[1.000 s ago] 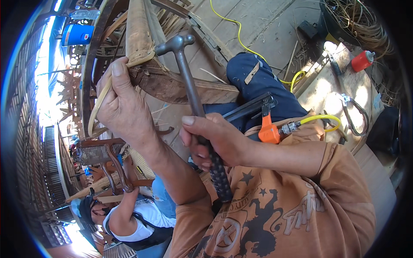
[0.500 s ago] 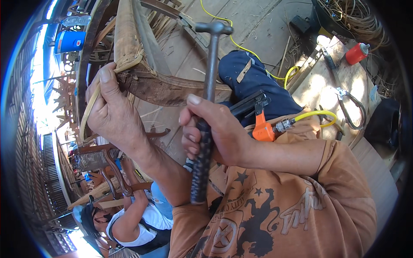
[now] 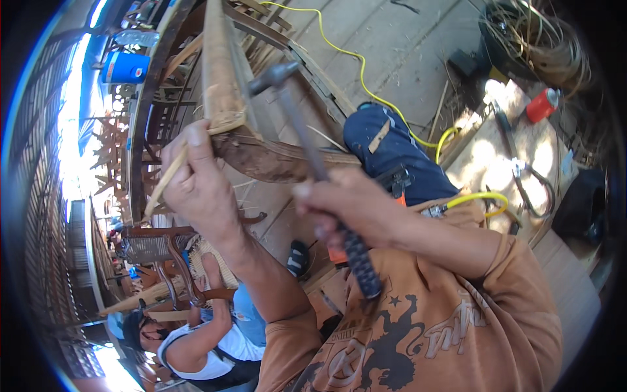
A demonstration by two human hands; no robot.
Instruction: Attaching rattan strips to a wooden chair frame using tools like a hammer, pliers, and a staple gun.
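Observation:
My left hand pinches a thin pale strip along the end of a curved wooden frame piece, at the corner where a rough dark rail meets it. My right hand is closed round the shaft of a steel hammer, its black grip hanging below my fingers; the blurred head is beside the wood, and I cannot tell if it touches. An orange air nail gun with a yellow hose lies at my lap, partly hidden behind my right hand.
A co-worker works on a carved chair at lower left. A blue container is upper left. On my right are a board holding tools and a red can, a tub of cane coils, and a yellow hose across the floor.
The hammer rose away from the wood half a second ago and has since swung back down beside it. My left hand keeps its grip on the strip; the view has shifted slightly.

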